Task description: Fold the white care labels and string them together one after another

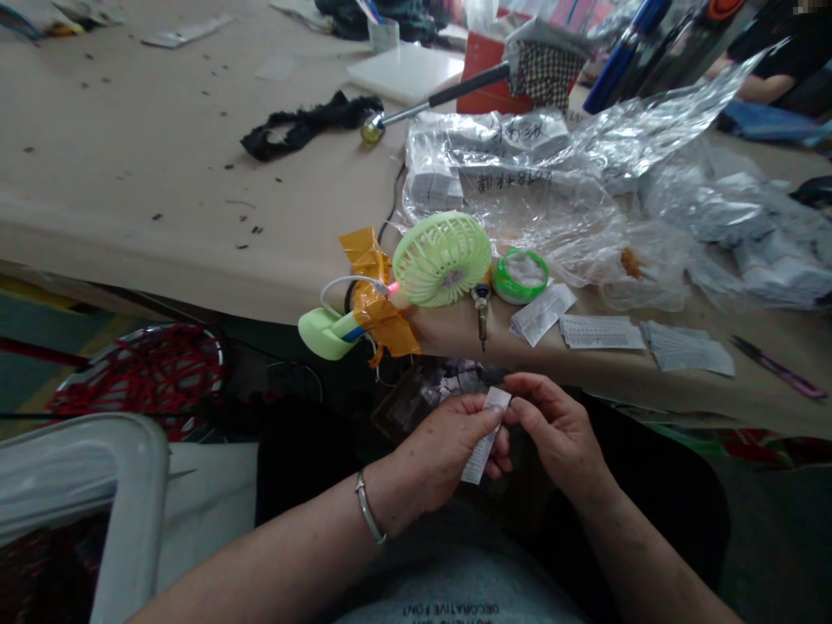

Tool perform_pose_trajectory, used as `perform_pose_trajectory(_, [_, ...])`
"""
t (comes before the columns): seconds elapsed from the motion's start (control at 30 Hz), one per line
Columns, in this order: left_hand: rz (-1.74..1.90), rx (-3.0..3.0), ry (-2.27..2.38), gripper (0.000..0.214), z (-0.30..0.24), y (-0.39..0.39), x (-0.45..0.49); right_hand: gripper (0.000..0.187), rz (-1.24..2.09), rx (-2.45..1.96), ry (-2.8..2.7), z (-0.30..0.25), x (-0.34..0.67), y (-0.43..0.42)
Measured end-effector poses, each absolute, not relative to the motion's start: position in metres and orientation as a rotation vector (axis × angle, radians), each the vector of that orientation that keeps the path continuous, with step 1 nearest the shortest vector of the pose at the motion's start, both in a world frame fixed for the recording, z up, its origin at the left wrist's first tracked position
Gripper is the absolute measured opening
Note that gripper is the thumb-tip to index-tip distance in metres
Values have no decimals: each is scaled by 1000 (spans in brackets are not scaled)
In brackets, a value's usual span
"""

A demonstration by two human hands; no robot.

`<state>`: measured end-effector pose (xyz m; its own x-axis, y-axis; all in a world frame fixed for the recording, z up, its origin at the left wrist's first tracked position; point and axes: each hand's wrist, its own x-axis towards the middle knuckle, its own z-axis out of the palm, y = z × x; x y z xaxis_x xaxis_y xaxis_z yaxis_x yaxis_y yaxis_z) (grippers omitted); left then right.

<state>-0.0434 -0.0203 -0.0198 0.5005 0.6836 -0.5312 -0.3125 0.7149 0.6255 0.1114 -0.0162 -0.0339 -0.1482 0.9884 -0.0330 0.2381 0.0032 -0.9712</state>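
Observation:
Both my hands meet over my lap, below the table's front edge. My left hand (448, 446), with a silver bangle on the wrist, pinches a small white paper label (484, 438) between thumb and fingers. My right hand (559, 425) is closed on the top of the same label. A dark plastic packet (416, 399) lies just behind my hands on my lap. On the table edge above sit more white printed labels (601, 332) in small stacks.
A small green fan (442, 258) is taped to the table edge with orange tape. Beside it are a green tape roll (520, 276), an awl-like tool (482, 314), and crinkled clear bags of label bundles (513, 165). A red-wire basket (139, 368) stands at the left.

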Motion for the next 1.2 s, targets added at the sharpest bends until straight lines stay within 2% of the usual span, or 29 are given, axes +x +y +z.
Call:
perform_pose_trajectory(0.07, [666, 530, 869, 20, -21, -21, -44, 15, 1374, -1300, -1344, -35, 108, -12])
perform_pose_trajectory(0.2, [707, 579, 896, 22, -22, -21, -45, 15, 1458, -1314, -1245, -35, 100, -5])
perform_pose_trajectory(0.57, [1015, 1073, 1214, 14, -18, -6, -59, 11, 1278, -1246, -1421, -20, 82, 12])
perform_pose_trajectory(1.2, [1114, 1493, 1403, 17, -10, 11, -66, 8, 936, -1287, -1650, -17, 78, 25])
